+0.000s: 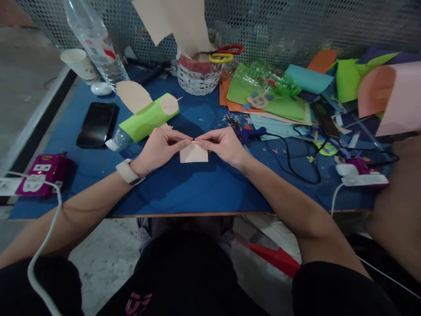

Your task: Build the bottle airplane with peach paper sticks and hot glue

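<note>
Though close behind paper [194, 154], wrapped bottle [146, 120].

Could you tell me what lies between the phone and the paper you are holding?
In the head view, the green-wrapped bottle and the left hand lie between phone and paper.

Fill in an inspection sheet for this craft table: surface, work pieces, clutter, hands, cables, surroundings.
Surface: blue tabletop, small paper scraps toward the right.
Job's things: peach paper piece lying flat; green-wrapped plastic bottle lying on its side behind it.
Clutter: phone, water bottle, paper cup, woven basket with scissors, coloured paper sheets.
Grippers: left hand and right hand both pinch the paper's top edge.
Cables: black cable at right; white cable from the magenta power strip.
Surroundings: perforated metal screen behind; another person's arm at the right edge.
</note>
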A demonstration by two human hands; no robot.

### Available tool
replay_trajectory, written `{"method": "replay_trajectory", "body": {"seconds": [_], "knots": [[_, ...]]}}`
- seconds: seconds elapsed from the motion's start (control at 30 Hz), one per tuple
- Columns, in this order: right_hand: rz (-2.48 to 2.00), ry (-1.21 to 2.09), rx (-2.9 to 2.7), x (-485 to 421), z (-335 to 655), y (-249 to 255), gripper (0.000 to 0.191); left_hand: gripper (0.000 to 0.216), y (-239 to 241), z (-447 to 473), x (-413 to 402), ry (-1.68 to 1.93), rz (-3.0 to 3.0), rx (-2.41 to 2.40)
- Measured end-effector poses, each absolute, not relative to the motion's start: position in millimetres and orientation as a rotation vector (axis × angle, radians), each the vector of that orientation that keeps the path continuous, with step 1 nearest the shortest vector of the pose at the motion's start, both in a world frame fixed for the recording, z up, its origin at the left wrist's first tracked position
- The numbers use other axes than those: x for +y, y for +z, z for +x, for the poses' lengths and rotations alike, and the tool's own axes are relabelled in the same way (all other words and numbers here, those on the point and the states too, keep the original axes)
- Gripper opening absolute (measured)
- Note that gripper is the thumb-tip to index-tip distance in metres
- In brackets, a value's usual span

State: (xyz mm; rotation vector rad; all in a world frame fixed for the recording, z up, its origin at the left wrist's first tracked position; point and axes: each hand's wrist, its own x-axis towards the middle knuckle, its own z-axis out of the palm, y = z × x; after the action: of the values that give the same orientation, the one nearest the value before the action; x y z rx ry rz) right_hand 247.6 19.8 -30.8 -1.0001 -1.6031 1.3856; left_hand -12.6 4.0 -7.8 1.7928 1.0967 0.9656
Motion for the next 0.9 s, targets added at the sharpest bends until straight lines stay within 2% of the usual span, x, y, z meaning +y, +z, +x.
{"method": "replay_trajectory", "body": {"seconds": [0.37, 0.67, 0.9], "knots": [[-0.979, 1.470, -1.566, 18.1, 245.0, -28.7, 0.053, 0.020, -8.1, -12.2, 3.3, 1.047, 1.808, 1.112], [-1.004, 1.436, -1.559, 17.7, 246.1, -27.8, 0.046, 0.018, -8.8, -11.1, 3.9, 1.056, 1.804, 1.079], [-1.028, 1.393, -1.573, 17.8, 246.0, -26.8, 0.046, 0.030, -7.5, -11.2, 3.7, 0.993, 1.790, 1.111]]}}
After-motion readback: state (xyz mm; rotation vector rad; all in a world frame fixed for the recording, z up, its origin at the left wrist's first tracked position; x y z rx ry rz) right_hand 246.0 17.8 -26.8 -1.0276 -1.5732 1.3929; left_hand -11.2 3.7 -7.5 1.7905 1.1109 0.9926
